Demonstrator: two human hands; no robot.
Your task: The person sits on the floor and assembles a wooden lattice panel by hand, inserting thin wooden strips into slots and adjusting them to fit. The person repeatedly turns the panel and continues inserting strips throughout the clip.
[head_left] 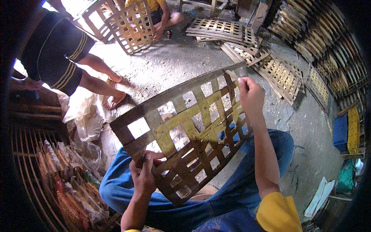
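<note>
A woven bamboo tray (166, 133) with a dark wooden frame is held tilted above my crossed legs. Its lattice of flat strips is yellowish in the middle and stained dark along the near side. My left hand (143, 173) grips the frame at the left end, thumb on top and fingers partly behind it. At the upper right corner, my right hand (251, 96) is closed in a pinch by a pale strip end (232, 74); the fingertips there are partly hidden. Blue jeans (123, 170) show beneath the tray and through its openings.
Similar lattice trays lie piled (220, 31) on the floor ahead to the right, and many more are stacked (328, 42) at far right. A barefoot person (96, 65) stands at left; another sits behind an upright lattice tray (131, 27). A slatted rack (69, 185) stands at near left, a blue-yellow crate (341, 133) at right.
</note>
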